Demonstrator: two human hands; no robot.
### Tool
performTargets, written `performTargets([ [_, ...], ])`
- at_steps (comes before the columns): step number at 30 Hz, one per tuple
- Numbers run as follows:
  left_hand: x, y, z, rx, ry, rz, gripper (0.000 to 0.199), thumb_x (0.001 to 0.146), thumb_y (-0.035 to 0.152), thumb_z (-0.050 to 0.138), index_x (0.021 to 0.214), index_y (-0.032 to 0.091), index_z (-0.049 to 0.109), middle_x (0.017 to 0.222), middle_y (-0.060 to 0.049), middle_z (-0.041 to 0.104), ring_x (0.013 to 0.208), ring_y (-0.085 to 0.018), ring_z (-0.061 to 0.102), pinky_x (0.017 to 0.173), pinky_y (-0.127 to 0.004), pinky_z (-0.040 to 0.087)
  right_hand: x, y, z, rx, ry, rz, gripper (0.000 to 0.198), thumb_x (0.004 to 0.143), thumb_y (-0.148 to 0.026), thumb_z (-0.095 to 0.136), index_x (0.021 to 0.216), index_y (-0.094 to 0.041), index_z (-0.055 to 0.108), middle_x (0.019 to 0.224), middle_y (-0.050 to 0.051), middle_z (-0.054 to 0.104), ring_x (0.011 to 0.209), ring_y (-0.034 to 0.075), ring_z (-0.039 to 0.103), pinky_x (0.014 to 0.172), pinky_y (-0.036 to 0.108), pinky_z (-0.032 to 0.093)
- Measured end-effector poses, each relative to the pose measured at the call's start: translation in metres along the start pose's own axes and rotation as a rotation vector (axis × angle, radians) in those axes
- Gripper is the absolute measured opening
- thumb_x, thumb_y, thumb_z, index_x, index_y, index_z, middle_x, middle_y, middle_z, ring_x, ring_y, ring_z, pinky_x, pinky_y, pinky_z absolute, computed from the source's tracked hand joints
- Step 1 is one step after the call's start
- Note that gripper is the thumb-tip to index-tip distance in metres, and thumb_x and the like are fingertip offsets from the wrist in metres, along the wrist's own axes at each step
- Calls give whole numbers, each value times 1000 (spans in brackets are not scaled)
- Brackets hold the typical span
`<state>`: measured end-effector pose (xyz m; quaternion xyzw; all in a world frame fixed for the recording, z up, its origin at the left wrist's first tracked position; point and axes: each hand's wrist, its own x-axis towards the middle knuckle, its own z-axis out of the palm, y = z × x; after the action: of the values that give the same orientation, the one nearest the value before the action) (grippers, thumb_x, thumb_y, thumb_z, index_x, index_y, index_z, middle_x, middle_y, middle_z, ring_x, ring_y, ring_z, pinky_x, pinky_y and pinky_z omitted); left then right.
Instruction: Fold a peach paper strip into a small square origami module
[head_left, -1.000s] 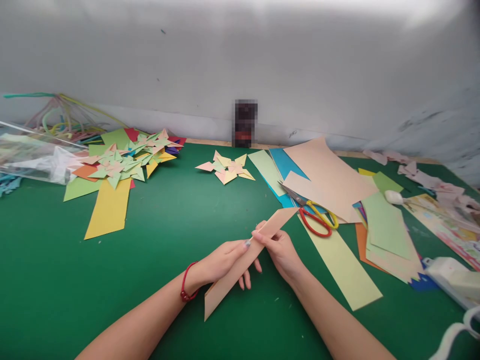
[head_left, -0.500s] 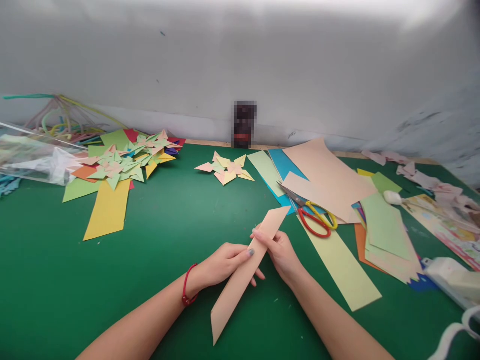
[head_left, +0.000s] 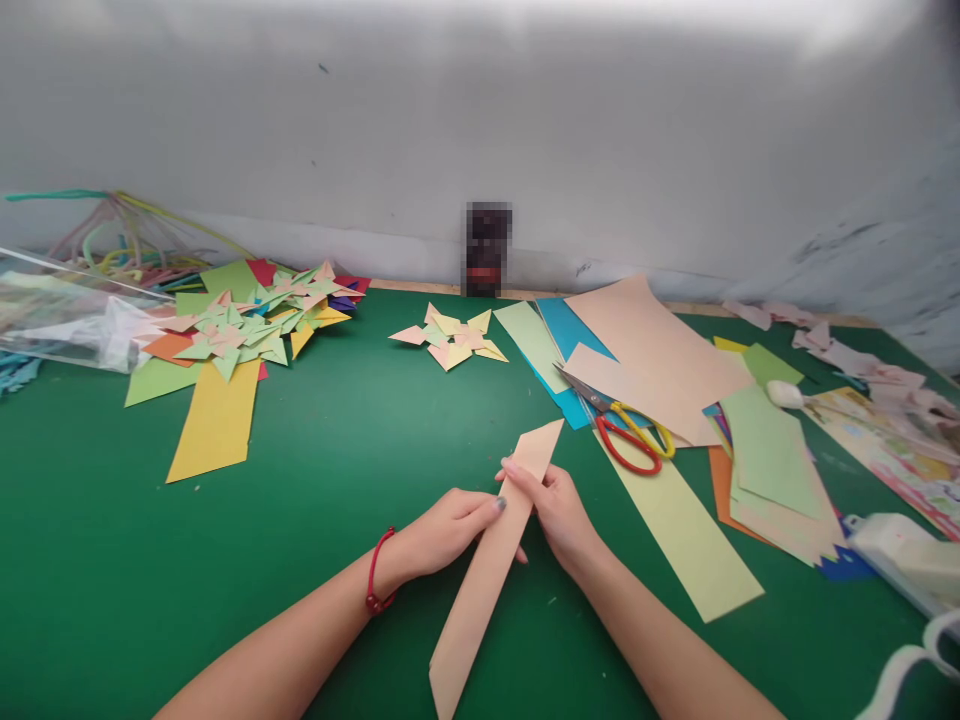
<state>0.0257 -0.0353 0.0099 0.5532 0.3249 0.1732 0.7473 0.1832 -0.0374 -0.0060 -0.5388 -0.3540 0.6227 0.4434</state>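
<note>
A folded strip of peach paper (head_left: 480, 590) with slanted ends is held between both hands above the green table. My left hand (head_left: 457, 530) grips its left edge near the middle, thumb on top and fingers underneath. Slightly higher up, my right hand (head_left: 559, 510) pinches the right edge, its thumb lying across the strip. Beyond the hands a folded paper star (head_left: 454, 338) in yellow, pink and green lies flat. Scissors (head_left: 626, 425) with one red and one yellow handle rest on paper sheets to the right.
On the left are a pile of folded paper stars (head_left: 247, 325), a yellow paper strip (head_left: 217, 425) and a clear plastic bag (head_left: 67, 310). Peach sheets (head_left: 660, 360), a pale green strip (head_left: 682, 540) and stacked papers (head_left: 780, 470) lie right. A wall (head_left: 390, 130) stands behind.
The peach strip has turned a little steeper, and its lower end has come closer to me. Both hands keep their hold in nearly the same place.
</note>
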Motion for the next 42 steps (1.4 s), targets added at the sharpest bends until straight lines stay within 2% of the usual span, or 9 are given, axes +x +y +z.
performTargets([
  [5,-2,1,-1,90,-35,-16,50,90,40,29,88,10,69,83,-9,69,70,-16,61,67,-24,47,-1,-5,-2,47,56,17,30,68,-44,65,69,-15,64,59,-1,49,47,9,42,37,20,27],
  [10,-2,0,0,110,-41,-16,49,90,39,28,91,12,69,84,-8,69,73,-17,62,69,-26,47,3,-8,-7,32,99,-46,31,69,-45,64,64,-15,63,68,1,52,54,11,46,47,23,34],
  [13,-3,2,-1,116,-56,-10,48,90,38,29,90,13,69,83,-8,69,72,-16,61,67,-24,47,4,-6,-9,28,104,-46,33,72,-47,61,64,-15,63,63,1,50,53,12,45,47,23,33],
  [19,-3,3,-1,178,-47,14,50,91,39,27,89,14,70,83,-6,69,73,-15,61,70,-23,45,4,-7,-8,27,94,-141,32,75,-43,59,58,-16,61,65,-1,47,56,10,44,50,23,33],
  [25,-2,-2,1,298,-81,5,51,89,46,28,90,15,69,85,-6,69,70,-14,61,63,-20,44,7,-13,-15,77,272,-140,31,70,-46,63,58,-17,61,64,0,51,57,12,45,52,24,35],
  [29,-2,-1,0,306,-71,3,51,89,46,27,94,16,68,86,-6,70,70,-14,62,63,-20,45,8,-17,-21,77,315,-173,32,69,-47,63,59,-16,60,66,2,51,62,14,46,53,24,36],
  [33,-2,1,1,313,-67,21,49,90,44,28,99,17,67,86,-5,70,70,-14,62,63,-20,45,9,-17,-22,74,304,-169,32,69,-47,63,61,-17,61,68,2,51,63,14,45,53,23,36],
  [38,-2,-1,3,323,-24,73,51,89,44,28,84,15,70,82,-5,70,69,-13,62,65,-20,44,11,-17,-23,125,279,-109,33,69,-49,63,63,-16,63,63,2,51,59,14,45,50,24,36],
  [42,-1,-3,2,248,51,60,51,89,47,28,95,14,67,77,-7,69,63,-14,61,58,-21,45,7,-20,-23,60,103,-105,37,74,-48,58,87,-15,67,68,4,56,60,14,47,55,26,38],
])
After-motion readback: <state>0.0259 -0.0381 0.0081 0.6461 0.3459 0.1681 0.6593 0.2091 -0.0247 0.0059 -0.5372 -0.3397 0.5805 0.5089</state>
